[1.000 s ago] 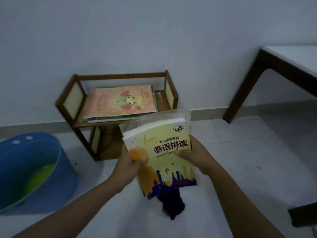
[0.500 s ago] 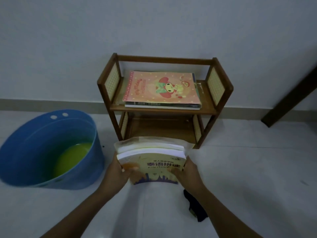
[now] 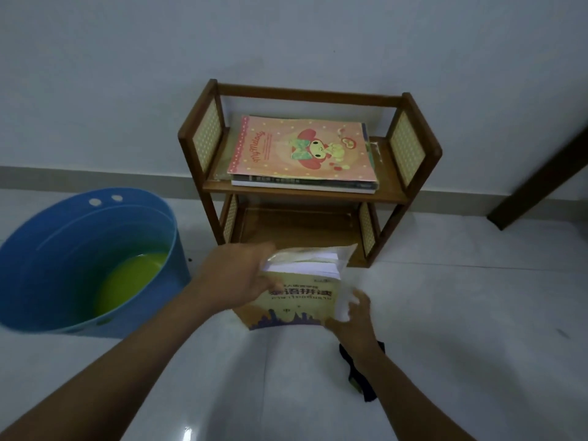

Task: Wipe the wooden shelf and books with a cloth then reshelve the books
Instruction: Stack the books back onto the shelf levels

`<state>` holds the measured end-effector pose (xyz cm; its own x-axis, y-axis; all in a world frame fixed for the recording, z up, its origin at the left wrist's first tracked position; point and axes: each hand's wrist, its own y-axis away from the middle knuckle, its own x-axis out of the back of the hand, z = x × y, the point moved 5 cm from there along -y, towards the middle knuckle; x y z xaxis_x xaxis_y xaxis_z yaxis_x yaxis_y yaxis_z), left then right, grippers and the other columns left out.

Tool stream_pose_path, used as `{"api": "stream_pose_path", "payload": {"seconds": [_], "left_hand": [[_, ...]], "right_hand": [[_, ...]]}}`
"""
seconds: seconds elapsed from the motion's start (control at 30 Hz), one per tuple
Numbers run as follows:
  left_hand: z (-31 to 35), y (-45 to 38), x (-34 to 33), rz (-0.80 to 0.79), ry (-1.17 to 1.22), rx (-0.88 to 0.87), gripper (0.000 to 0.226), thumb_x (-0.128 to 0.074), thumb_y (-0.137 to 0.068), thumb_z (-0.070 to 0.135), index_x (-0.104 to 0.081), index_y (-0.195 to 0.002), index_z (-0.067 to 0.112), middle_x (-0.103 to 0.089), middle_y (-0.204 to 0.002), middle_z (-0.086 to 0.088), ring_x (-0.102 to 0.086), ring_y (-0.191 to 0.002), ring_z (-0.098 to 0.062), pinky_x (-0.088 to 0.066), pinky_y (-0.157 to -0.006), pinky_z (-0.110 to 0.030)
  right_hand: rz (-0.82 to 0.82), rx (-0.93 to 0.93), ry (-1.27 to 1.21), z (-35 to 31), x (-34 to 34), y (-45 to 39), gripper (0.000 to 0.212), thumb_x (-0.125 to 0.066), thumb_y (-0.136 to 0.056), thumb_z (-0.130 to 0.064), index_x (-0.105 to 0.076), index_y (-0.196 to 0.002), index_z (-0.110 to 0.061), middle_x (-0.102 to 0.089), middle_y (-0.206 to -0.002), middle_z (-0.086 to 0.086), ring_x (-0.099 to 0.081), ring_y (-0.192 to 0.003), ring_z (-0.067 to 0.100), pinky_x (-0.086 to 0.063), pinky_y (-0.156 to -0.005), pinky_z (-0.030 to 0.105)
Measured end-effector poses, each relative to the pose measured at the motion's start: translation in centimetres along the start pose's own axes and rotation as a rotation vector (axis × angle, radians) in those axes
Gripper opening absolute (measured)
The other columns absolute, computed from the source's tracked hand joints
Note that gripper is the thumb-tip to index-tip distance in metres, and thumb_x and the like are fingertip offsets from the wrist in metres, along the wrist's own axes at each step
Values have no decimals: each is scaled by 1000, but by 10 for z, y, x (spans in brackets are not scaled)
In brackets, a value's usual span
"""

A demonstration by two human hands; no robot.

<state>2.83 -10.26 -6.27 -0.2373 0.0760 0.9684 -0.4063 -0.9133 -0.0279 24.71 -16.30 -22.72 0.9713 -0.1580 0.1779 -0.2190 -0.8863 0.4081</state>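
Note:
A small two-tier wooden shelf stands against the wall. Its upper tier carries a flat stack of books topped by a pink cartoon book; the lower tier shows bare wood. In front of the shelf, low over the floor, I hold a yellow book stack with a plastic-wrapped bundle on top. My left hand grips its left top corner. My right hand holds its right edge. A dark cloth lies on the floor, partly hidden under my right forearm.
A blue tub with yellow-green liquid sits on the floor to the left of the shelf. A dark table leg slants in at the right edge. White tiled floor spreads around me.
The yellow book stack has come down from chest height to just above the floor before the shelf's lower tier. My view has shifted left, bringing the shelf to the centre.

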Motion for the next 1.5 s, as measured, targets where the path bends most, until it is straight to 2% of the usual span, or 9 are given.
{"api": "stream_pose_path", "payload": {"seconds": [0.1, 0.3, 0.43, 0.53, 0.63, 0.73, 1.0, 1.13, 1.5], "left_hand": [[-18, 29, 8, 133, 369, 173, 32, -74, -74, 47, -58, -100, 38, -69, -87, 14, -65, -78, -4, -55, -65, -29], [-61, 66, -38, 119, 1108, 419, 54, -88, -55, 39, -66, -102, 24, -76, -91, 11, -73, -83, -11, -59, -63, -23], [-83, 75, -87, 93, 1083, 458, 31, -84, -66, 19, -73, -87, 39, -75, -89, 19, -71, -86, -5, -58, -72, -21], [-87, 86, -114, 108, 971, 473, 64, -74, -76, -3, -66, -78, 61, -61, -77, 48, -59, -79, 23, -49, -74, -5], [-86, 91, -126, 61, 948, 468, 54, -81, -73, 26, -57, -83, 74, -60, -83, 50, -57, -83, 25, -43, -71, 3], [-99, 92, -137, 78, 933, 455, 42, -74, -54, 64, -61, -94, 67, -64, -93, 42, -61, -90, 18, -46, -74, -1], [-113, 68, -157, -73, 867, 434, 30, -70, -76, 42, -64, -106, 42, -69, -102, 31, -66, -97, 4, -55, -83, -24], [-124, 26, -166, -45, 874, 479, 34, -70, -83, 34, -61, -113, 20, -73, -105, 5, -69, -97, -13, -57, -80, -38], [-147, -74, -188, 33, 799, 727, 39, -60, -89, 47, -59, -70, 13, -61, -68, -7, -65, -76, -36, -47, -66, -32]], "right_hand": [[-143, -286, -252, 33, -12, 11, 98, -74, -72, 12, -18, -149, -14, -31, -152, 14, -38, -135, 31, -42, -99, 37], [-318, 41, -298, -6, -13, -8, 63, -73, -70, 14, -53, -127, -7, -69, -109, 13, -67, -95, 31, -55, -68, 34], [-217, 149, -11, -9, 7, -25, 49, -71, -73, 14, -61, -115, -9, -73, -100, 1, -69, -95, 18, -57, -74, 31], [-138, 120, 198, 13, 7, -35, 25, -74, -73, 5, -58, -92, 9, -64, -86, 18, -63, -83, 28, -53, -73, 25], [-98, 100, 312, 33, 6, -36, 20, -73, -73, 4, -55, -76, 11, -55, -71, 20, -52, -61, 14, -39, -57, 10], [-96, 130, 328, 35, 4, -34, 12, -72, -75, 2, -60, -75, 6, -58, -65, 6, -58, -65, -5, -40, -59, 9], [-259, 187, 276, 24, 10, -36, 50, -70, -84, -15, -46, -128, -19, -66, -110, 3, -69, -94, 15, -59, -77, 35], [-140, 97, 144, 21, 19, -46, 34, -65, -90, -16, -52, -121, -20, -67, -107, 2, -69, -88, 8, -57, -70, 25], [64, 92, 55, -21, 5, -157, 31, -61, -92, -13, -57, -122, -8, -65, -106, 10, -61, -98, 25, -48, -81, 31]]}}
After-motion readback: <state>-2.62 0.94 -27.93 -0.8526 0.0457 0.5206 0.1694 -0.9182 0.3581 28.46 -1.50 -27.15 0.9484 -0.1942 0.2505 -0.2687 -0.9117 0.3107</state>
